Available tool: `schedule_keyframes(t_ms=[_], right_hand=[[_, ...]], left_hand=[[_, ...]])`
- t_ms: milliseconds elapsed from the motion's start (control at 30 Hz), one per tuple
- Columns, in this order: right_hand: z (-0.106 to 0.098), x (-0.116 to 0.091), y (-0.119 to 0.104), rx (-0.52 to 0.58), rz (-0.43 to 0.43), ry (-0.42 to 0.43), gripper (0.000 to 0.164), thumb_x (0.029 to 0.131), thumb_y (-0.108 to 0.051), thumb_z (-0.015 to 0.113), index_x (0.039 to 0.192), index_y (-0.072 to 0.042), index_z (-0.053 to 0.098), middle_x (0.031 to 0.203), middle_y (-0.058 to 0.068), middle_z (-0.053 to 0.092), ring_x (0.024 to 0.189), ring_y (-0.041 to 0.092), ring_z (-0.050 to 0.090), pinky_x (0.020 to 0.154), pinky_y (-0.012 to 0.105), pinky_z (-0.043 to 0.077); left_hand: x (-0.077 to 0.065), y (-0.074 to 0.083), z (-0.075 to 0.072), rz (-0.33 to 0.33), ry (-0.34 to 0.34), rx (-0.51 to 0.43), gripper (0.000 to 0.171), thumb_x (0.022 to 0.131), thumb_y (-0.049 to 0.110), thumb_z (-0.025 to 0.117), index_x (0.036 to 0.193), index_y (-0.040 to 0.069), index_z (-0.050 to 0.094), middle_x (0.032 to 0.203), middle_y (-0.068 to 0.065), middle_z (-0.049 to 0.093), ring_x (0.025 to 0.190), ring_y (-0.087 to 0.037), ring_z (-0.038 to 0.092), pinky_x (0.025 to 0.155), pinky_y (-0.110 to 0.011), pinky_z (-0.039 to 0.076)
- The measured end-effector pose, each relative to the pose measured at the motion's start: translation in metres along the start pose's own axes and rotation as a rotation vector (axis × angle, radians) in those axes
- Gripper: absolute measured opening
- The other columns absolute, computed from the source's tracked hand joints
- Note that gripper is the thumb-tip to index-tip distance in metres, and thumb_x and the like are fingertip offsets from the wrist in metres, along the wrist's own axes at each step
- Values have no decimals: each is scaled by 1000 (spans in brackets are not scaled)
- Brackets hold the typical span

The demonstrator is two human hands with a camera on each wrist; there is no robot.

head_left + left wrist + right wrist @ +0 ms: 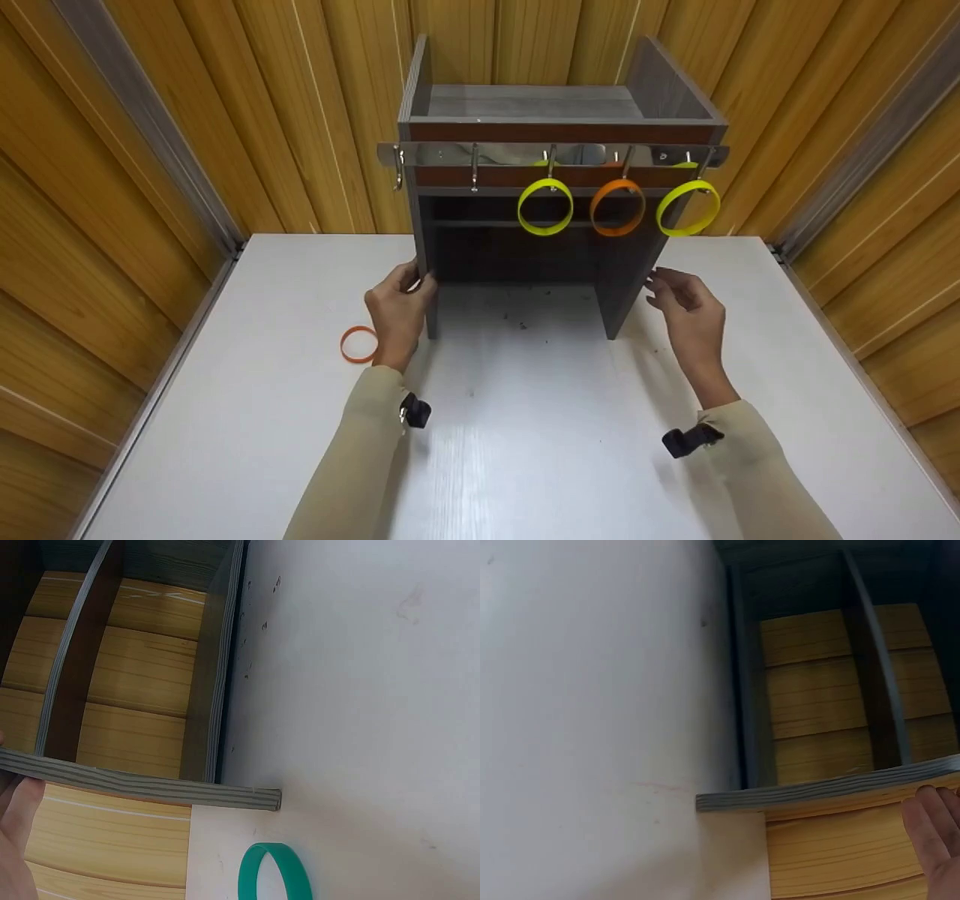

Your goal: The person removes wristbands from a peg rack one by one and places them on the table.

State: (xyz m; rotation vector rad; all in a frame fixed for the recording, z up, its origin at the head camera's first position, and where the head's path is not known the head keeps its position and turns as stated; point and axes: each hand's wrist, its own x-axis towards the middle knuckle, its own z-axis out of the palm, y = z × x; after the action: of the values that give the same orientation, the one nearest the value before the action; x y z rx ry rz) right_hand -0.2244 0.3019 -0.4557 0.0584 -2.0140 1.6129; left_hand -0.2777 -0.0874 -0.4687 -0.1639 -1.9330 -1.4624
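Observation:
A grey wooden shelf unit (514, 133) stands on the white table, with a metal hook rail (442, 154) across its front. My left hand (401, 307) pinches the lower left side panel (150, 786), thumb at its front edge. By the outer face of the right side panel (810, 791) is my right hand (690, 315), its fingers extended near the board. A yellow ring (545, 232), an orange ring (617, 232) and another yellow ring (690, 232) hang from the rail. Beside my left wrist lies a ring (343, 345), orange in the head view; a green ring (296, 870) shows in the left wrist view.
Two hooks at the rail's left end, one a bare hook (474, 169), carry no rings. Dark specks (523, 325) dot the white table (510, 450) under the shelf unit. Wooden plank walls (330, 112) close in the back and both sides.

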Motion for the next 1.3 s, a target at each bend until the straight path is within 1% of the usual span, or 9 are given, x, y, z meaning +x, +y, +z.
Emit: schedule_keyframes(t_ms=[67,200,367,467,567,667,867,1033,1300], right_hand=[[-3,3,-6,92,29,0,28,106,-10,66,128,6,68,125,18,72,108,16,74,90,28,62],[-9,8,-22,239,58,1,32,105,-12,67,130,8,66,126,21,71,111,23,74,92,34,62],[-14,11,-39,301,41,-11,32,105,-12,68,131,8,66,126,21,71,114,26,73,94,36,61],[-17,12,-44,312,33,-17,32,106,-11,67,131,8,65,126,20,72,114,26,72,94,36,61],[-19,13,-46,318,33,-20,34,106,-11,67,132,10,64,127,20,72,115,25,72,95,35,61],[-21,13,-47,320,35,-21,33,106,-11,67,132,10,64,127,20,72,115,25,72,95,35,61],[-23,15,-50,337,49,-23,33,106,-13,67,131,8,65,128,20,71,116,26,72,97,36,60],[-24,19,-56,408,67,-46,39,107,-13,66,137,10,60,131,21,68,119,27,70,101,36,58],[-19,27,-63,542,57,-61,35,108,-10,61,138,8,59,131,22,67,118,30,70,104,40,56]], left_hand=[[-1,0,0,-11,-4,-15,20,87,-6,80,107,-4,80,103,-15,79,96,-26,79,78,-29,66],[-1,1,0,-79,-1,-73,22,86,-6,81,107,-3,81,103,-15,80,98,-27,78,78,-27,65],[0,3,-1,-175,29,-149,25,83,-5,84,108,-4,81,104,-17,79,99,-30,78,78,-24,64],[-1,3,-1,-203,59,-192,27,82,-5,85,108,-4,81,104,-17,79,100,-31,77,80,-26,65],[-1,2,-1,-211,80,-217,27,81,-5,87,107,-4,80,104,-15,77,100,-30,75,82,-30,65],[-1,2,-2,-210,79,-214,26,80,-5,88,105,-3,79,103,-13,76,99,-28,74,83,-32,65],[0,2,-6,-209,40,-158,23,81,-1,88,102,1,80,99,-7,77,95,-21,73,79,-26,65],[1,-1,-4,-191,48,-140,22,80,-1,88,101,1,80,97,-7,77,93,-21,73,75,-25,65],[0,-2,-2,-186,92,-145,21,78,-4,87,97,-2,79,94,-10,75,91,-25,74,74,-25,65]])
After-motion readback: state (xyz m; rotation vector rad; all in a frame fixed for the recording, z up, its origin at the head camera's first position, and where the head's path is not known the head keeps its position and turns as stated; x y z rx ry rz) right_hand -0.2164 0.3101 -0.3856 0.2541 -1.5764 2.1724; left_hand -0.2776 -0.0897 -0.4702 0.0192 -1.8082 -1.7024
